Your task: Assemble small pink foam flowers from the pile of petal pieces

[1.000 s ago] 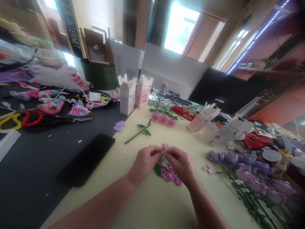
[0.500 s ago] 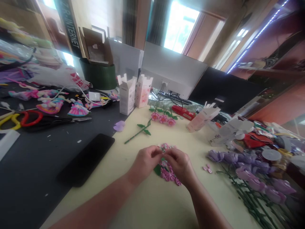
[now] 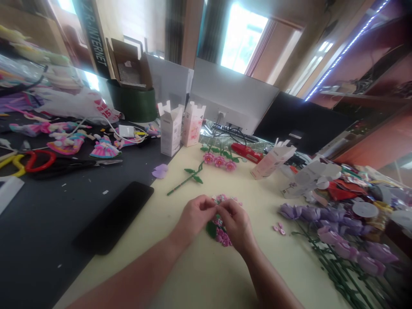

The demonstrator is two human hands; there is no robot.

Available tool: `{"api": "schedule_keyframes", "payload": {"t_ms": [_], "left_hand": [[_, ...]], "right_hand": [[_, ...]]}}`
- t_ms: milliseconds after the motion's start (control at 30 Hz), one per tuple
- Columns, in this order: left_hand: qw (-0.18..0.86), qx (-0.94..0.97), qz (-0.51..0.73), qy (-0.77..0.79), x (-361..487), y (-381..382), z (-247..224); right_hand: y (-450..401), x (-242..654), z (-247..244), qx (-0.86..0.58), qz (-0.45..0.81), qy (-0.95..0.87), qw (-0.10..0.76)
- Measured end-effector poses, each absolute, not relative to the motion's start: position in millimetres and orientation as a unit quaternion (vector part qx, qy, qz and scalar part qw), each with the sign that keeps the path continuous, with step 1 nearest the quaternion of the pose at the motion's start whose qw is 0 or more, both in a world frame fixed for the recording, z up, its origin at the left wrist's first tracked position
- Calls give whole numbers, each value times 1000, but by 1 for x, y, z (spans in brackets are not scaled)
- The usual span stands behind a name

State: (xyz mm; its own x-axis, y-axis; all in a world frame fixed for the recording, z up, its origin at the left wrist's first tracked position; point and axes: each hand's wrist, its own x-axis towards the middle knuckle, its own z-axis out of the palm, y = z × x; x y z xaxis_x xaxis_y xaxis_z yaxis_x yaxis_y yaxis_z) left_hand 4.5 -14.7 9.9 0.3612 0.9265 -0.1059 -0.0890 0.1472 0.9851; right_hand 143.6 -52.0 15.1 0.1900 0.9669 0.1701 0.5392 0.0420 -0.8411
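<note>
My left hand (image 3: pixel 196 214) and my right hand (image 3: pixel 236 221) meet above the cream tabletop, both closed, thumbs and forefingers pinched together. Whatever sits between the fingertips is too small and too covered to name. Under and around them lies a pile of small pink flower pieces (image 3: pixel 222 237), with a dark green leaf piece (image 3: pixel 211 229) at its left side. Beyond the hands is a green stem with leaves (image 3: pixel 186 181). Farther back, three pink flowers (image 3: pixel 219 161) rest on green stems. A few loose pink pieces (image 3: pixel 279 228) lie to the right of my right hand.
Purple flowers (image 3: pixel 325 213) on long stems cover the right side. A black phone (image 3: pixel 116 216) lies at left, with red-handled scissors (image 3: pixel 40 161) beyond. White-pink cartons (image 3: pixel 170 131) stand at the back, another carton (image 3: pixel 273 159) leaning at right. Purple petals (image 3: pixel 160 171) lie near the dark mat.
Both hands stay pinched together over the pink pieces. My right hand has shifted slightly left and turned a little, covering more of the pile's right part. The view has moved slightly.
</note>
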Motion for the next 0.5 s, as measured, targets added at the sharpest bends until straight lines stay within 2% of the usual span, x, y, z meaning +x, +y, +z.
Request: {"api": "schedule_keyframes", "payload": {"t_ms": [500], "left_hand": [[670,510,392,372,2,-16,13]], "right_hand": [[-54,148,18,-647,264,-581,417]]}}
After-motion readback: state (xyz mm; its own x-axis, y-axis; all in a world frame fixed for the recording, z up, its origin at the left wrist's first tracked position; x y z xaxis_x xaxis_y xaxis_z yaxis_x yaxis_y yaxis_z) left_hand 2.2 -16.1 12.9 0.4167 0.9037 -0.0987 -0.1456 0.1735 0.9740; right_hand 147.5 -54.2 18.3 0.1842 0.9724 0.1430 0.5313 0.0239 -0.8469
